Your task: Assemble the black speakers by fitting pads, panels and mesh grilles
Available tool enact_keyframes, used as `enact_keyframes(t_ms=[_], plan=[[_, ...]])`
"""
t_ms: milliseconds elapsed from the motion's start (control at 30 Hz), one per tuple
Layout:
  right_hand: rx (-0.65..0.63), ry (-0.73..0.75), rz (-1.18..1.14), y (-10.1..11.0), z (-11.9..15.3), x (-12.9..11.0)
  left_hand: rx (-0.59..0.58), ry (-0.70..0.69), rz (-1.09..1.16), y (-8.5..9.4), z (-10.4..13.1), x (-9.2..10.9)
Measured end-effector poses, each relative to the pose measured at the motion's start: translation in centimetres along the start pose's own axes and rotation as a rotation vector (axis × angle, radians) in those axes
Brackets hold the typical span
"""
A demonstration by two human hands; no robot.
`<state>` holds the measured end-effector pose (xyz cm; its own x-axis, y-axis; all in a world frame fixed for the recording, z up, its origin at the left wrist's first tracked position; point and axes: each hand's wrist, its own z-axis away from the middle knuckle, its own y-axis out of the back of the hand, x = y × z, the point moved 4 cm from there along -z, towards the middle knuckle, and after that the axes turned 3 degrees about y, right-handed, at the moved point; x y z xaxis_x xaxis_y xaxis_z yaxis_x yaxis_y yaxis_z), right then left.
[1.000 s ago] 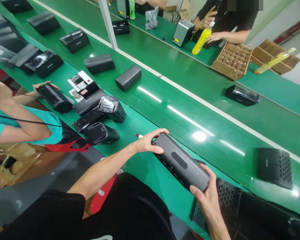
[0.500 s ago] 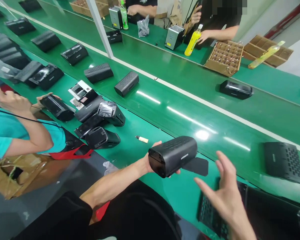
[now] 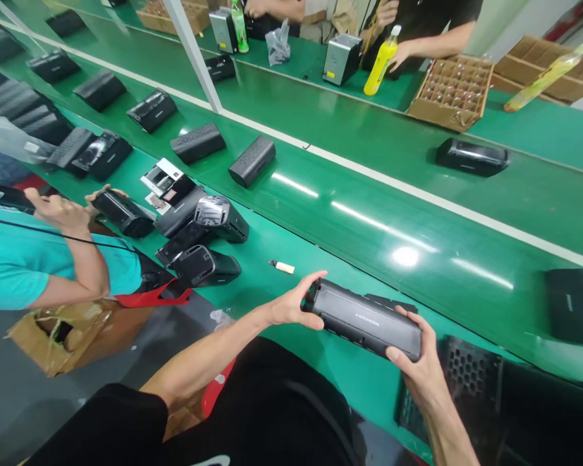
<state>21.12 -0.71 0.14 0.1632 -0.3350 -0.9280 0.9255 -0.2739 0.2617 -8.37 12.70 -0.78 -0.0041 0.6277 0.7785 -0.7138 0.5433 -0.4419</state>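
Observation:
Between my two hands is a black plastic housing [image 3: 364, 317], a long box with rounded edges and pale lettering on the side facing me. My left hand [image 3: 298, 305] grips its left end, thumb in front and fingers over the top. Around the right end closes my right hand [image 3: 420, 356], with the thumb on the near face. A flat black panel [image 3: 391, 303] lies on the green bench just behind the housing, partly hidden by it. Right of my right hand are black parts with a honeycomb grille [image 3: 471, 366].
A small cutter-like tool [image 3: 282, 266] lies left of my hands. Several black housings [image 3: 206, 265] are clustered beside a co-worker in a turquoise shirt [image 3: 68, 259]. More housings [image 3: 252, 160] sit on the green belt [image 3: 350, 168]. Across it are a yellow bottle [image 3: 381, 65] and a divided carton [image 3: 451, 90].
My right hand, open and apart before, has closed on the housing's right end. The housing has turned so its lettered side faces up toward me; my left hand has shifted to its left end.

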Motion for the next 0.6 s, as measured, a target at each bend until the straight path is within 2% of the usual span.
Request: enact_keyframes(t_ms=[200, 367, 467, 533, 600], plan=[[-0.002, 0.039, 0.015, -0.4, 2.0, -0.7, 0.027, -0.102, -0.174, -0.9, 0.5, 0.4], [0.099, 0.001, -0.028, -2.2, 2.7, 0.7, 0.135, -0.164, -0.344, 0.0, 0.2, 0.1], [0.048, -0.073, -0.01, -2.9, 3.2, 1.7, 0.065, -0.095, -0.355, 0.7, 0.3, 0.0], [-0.009, -0.075, 0.012, -3.0, 3.5, 1.5, 0.005, -0.053, -0.32, 1.0, 0.7, 0.0], [-0.04, -0.051, 0.049, -3.0, 3.8, 0.9, 0.009, -0.054, -0.295, 1.1, 1.1, 0.2]])
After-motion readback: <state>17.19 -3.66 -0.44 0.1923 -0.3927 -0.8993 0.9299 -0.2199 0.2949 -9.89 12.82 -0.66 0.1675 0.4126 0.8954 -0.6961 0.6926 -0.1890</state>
